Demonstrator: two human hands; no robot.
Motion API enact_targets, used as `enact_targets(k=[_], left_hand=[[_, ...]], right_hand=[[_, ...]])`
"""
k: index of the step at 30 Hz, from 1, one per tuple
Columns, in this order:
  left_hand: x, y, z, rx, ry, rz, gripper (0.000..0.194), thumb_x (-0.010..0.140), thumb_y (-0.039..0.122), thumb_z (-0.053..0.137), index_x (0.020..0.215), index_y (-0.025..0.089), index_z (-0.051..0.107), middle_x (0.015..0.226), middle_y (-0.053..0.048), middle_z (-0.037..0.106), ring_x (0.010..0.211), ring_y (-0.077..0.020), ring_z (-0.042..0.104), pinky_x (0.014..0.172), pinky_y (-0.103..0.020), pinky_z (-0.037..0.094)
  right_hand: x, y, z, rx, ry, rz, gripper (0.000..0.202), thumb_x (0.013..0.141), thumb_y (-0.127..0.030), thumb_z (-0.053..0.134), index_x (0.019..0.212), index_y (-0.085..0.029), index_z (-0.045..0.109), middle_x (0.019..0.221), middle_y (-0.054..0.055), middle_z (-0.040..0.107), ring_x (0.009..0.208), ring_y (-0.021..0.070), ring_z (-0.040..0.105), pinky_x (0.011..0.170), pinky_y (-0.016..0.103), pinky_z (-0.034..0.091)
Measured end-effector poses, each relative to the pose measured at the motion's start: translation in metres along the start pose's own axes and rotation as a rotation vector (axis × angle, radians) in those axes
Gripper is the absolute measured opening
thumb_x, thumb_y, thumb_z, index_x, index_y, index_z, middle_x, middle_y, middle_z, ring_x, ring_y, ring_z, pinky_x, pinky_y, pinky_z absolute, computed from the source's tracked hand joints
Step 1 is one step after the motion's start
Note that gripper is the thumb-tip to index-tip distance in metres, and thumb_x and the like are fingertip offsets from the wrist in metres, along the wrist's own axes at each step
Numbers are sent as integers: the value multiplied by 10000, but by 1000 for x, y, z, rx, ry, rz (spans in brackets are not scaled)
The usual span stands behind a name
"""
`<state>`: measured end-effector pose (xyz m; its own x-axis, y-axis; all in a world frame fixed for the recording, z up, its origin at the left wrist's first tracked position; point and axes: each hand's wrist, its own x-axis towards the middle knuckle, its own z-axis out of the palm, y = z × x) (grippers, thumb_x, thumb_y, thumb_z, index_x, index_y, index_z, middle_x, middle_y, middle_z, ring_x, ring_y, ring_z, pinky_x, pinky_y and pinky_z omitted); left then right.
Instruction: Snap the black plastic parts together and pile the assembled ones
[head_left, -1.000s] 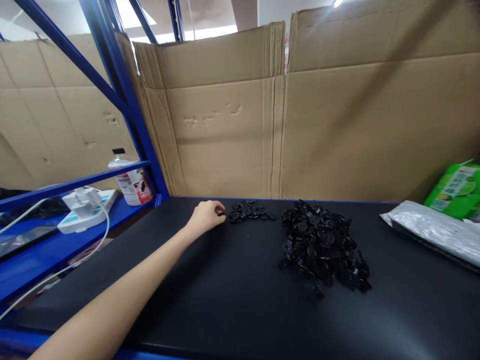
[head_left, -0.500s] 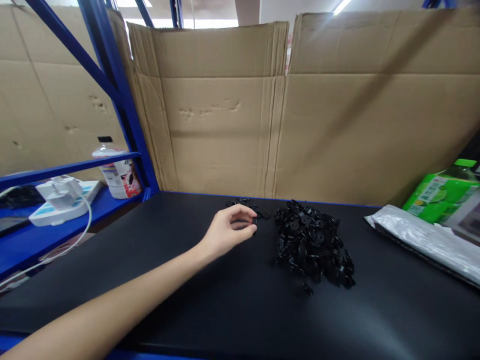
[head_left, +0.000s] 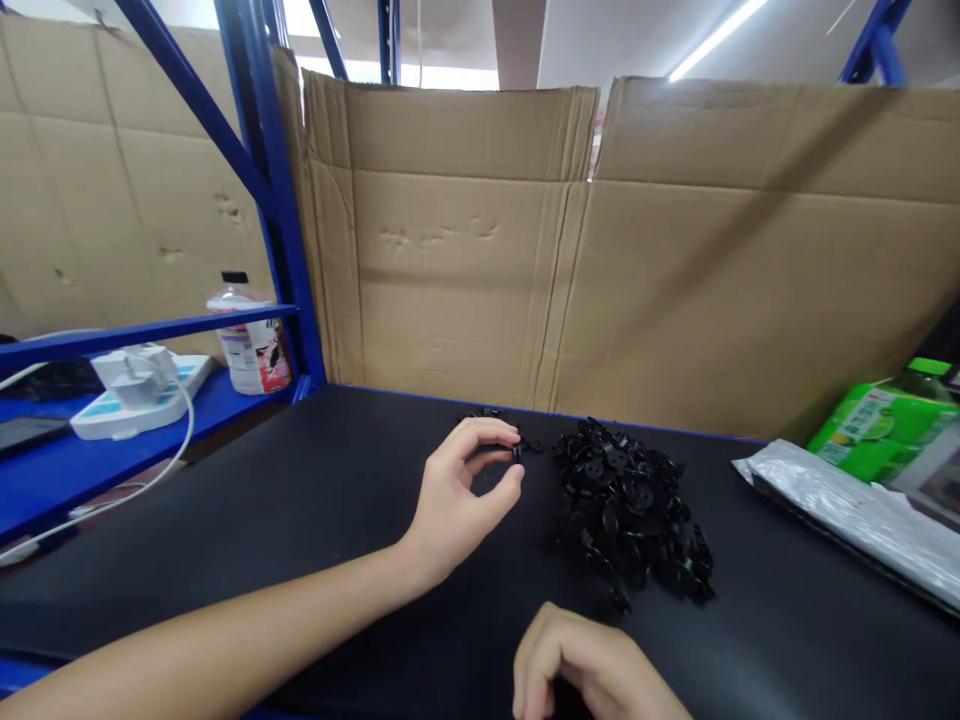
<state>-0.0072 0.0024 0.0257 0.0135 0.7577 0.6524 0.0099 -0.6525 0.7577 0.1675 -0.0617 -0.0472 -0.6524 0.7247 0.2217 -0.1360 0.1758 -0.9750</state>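
Observation:
My left hand is over the middle of the black table, with a small black part pinched between thumb and fingertips. Low in the view, my right hand has its fingers curled downward; whether it holds anything is hidden. A large heap of small black parts, some of them round with holes, lies to the right of my left hand. Behind my left hand is a smaller group of black parts, partly covered by the fingers.
Cardboard panels stand along the table's back edge. A silvery plastic package and a green-labelled bottle pack are at right. On the blue side shelf sit a power strip and a bottle.
My right hand has come into view at the bottom. My left thumb and fingers are a little farther apart around the small part. The camera view has tilted up slightly.

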Motion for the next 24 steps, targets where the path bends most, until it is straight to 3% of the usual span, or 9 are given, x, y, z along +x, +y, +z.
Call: enact_targets(k=[3,7,10,13,17,20,24], left_hand=[[-7,6,5,-3,-44,-39,176,730,98,643,883,186,642,953,-55,617,931,-184,609,807,-289,561],[-18,19,11,2,-81,-44,196,737,72,621,878,208,638,943,-56,627,931,-196,606,798,-296,556],[-26,25,12,40,-135,-21,210,750,58,594,873,224,630,947,-51,622,930,-199,607,812,-303,544],[-37,27,13,83,-199,-63,333,737,35,587,968,274,585,953,-18,618,912,-180,624,803,-276,552],[-52,27,16,117,-342,-136,575,674,-5,590,1115,342,464,974,7,618,891,-179,656,721,-240,577],[-56,29,18,130,-431,-166,552,649,-17,568,1073,325,484,957,2,615,815,-183,666,613,-231,572],[-50,31,18,117,-484,-166,425,655,-6,584,978,270,599,967,-30,619,753,-182,660,623,-258,571]], right_hand=[[22,-35,4,238,67,184,178,587,-188,703,709,-175,574,755,6,557,676,133,485,624,264,379],[20,-43,-7,263,77,197,191,553,-64,551,712,-161,586,763,0,573,687,121,497,648,249,377],[17,-41,-14,325,78,183,272,601,-83,583,859,-170,588,838,12,563,746,135,513,644,252,401],[17,-43,-14,480,52,171,347,701,-198,620,1037,-184,537,892,31,547,787,160,545,627,268,430],[17,-45,-12,528,28,181,274,770,-271,631,1003,-158,540,928,62,570,760,145,558,625,264,447],[17,-45,-11,518,25,194,240,781,-253,633,985,-151,556,887,47,587,706,120,547,623,255,447],[17,-46,-13,487,-20,193,211,779,-212,615,975,-147,570,856,35,594,674,109,538,622,253,437]])
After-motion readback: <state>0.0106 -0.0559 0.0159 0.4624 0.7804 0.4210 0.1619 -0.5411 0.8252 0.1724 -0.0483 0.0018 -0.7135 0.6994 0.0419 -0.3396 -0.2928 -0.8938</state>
